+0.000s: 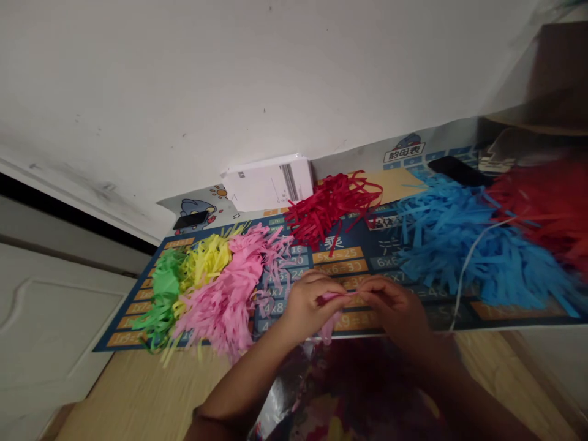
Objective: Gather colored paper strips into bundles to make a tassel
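Observation:
My left hand and my right hand meet over the near edge of a blue printed mat. Both pinch the same pink paper strip, which runs between their fingertips and hangs down below the left hand. A heap of pink paper strips lies just left of my left hand, joined by yellow strips and green strips. A pile of red strips lies beyond my hands. A large pile of blue strips spreads to the right.
A white booklet leans against the wall behind the mat. Two dark phones lie at the mat's far edge. More red strips fill the far right. A white cord crosses the blue pile. Wooden tabletop shows in front.

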A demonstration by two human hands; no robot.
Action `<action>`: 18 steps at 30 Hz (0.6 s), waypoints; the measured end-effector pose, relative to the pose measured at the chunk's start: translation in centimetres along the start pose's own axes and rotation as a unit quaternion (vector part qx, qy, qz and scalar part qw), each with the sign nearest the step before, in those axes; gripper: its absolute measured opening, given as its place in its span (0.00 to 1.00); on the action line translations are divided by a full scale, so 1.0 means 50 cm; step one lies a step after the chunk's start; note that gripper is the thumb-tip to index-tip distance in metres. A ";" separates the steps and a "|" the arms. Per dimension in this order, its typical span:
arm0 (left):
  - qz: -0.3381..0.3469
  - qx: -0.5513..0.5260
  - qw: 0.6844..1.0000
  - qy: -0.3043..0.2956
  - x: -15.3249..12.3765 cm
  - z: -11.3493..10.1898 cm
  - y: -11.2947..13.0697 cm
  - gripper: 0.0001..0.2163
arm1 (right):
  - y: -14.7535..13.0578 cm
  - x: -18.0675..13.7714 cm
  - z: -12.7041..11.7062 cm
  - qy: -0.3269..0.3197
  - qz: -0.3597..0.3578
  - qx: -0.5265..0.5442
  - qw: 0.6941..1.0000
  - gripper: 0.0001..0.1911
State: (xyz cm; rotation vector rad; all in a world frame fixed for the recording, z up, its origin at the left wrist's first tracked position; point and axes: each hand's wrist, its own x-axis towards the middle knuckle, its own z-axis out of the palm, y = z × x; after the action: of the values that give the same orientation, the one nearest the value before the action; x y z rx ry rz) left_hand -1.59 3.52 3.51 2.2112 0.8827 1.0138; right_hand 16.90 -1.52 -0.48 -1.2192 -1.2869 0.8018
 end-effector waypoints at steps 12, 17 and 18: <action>0.071 0.065 0.994 0.050 -0.020 0.041 0.014 0.03 | -0.012 -0.019 -0.006 0.021 -0.087 -0.077 0.993 0.08; 0.069 0.073 0.994 0.043 -0.015 0.060 0.017 0.04 | -0.028 -0.030 0.004 0.027 -0.118 -0.110 0.987 0.09; 0.077 0.089 0.992 0.043 -0.014 0.060 0.016 0.04 | -0.029 -0.028 -0.001 0.015 -0.128 -0.117 0.985 0.09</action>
State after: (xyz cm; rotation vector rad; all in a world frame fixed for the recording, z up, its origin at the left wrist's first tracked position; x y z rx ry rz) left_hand 0.73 1.90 2.04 2.4319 0.8796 1.1488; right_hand 16.43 -3.18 0.54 -1.2107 -1.5084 0.4544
